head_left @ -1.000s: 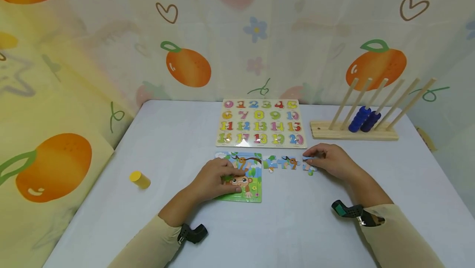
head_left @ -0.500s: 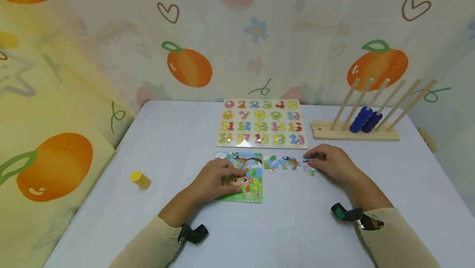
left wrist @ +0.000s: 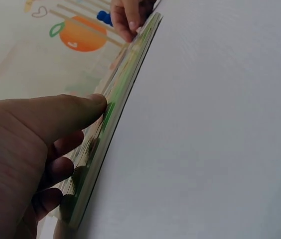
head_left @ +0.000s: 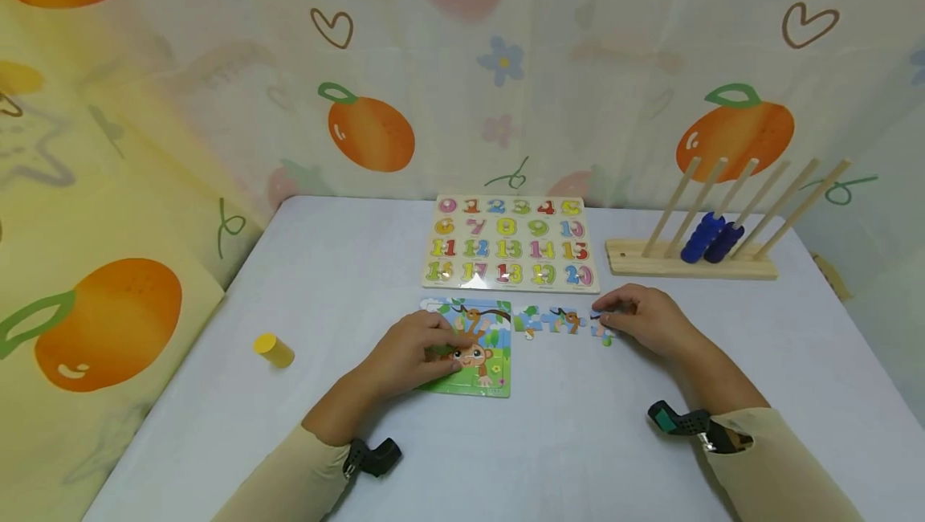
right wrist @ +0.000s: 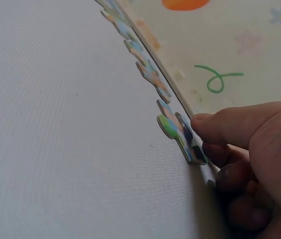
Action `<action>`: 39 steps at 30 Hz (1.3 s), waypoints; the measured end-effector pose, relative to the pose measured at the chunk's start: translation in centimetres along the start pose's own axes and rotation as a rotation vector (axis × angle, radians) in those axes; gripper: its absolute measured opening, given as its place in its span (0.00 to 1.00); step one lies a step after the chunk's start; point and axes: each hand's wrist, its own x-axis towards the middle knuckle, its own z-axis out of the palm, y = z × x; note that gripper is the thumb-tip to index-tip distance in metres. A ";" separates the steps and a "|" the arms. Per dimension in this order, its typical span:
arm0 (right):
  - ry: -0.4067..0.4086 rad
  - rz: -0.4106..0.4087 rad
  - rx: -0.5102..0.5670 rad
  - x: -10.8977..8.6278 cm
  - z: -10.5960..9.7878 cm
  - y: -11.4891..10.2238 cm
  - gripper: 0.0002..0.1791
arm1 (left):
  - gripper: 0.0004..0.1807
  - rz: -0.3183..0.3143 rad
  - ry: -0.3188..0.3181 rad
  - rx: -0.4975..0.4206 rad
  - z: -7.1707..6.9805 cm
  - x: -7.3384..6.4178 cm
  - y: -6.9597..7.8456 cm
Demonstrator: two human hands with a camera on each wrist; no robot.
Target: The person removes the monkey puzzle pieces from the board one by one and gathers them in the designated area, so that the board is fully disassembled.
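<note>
On the left part of a square monkey jigsaw puzzle (head_left: 496,381) rests my left hand (head_left: 405,353), fingers and thumb spread over its picture. The thumb lies near the board's edge in the left wrist view. To the right of the puzzle, my right hand (head_left: 650,317) pinches a loose puzzle piece (right wrist: 173,127) at its edge between thumb and fingers, low over the table. Two more loose puzzle pieces lie in a row between puzzle and right hand: a green-and-blue piece (head_left: 528,318) and a piece with a brown animal (head_left: 564,320).
Behind the puzzle lies a wooden number board (head_left: 491,237) with numerals 0 to 20. A peg rack (head_left: 629,261) with dark blue beads (head_left: 702,238) stands at the back right. At the left is a yellow cylinder (head_left: 275,351). A printed curtain (head_left: 564,72) closes off the back.
My left fingers and thumb have drawn slightly left across the puzzle. The right hand stays at the same piece. The head view has tilted a little.
</note>
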 end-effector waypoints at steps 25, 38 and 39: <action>-0.079 0.011 0.134 -0.4 -0.5 -1.2 0.11 | 0.38 -0.282 0.012 0.119 -2.8 -3.8 -2.8; -0.165 -0.067 0.220 0.8 0.7 -5.0 0.11 | 0.43 -0.209 0.010 0.133 -2.6 -4.0 -3.5; -0.169 -0.076 0.215 1.0 0.9 -5.2 0.11 | 0.44 -0.202 0.013 0.130 -2.6 -4.0 -3.6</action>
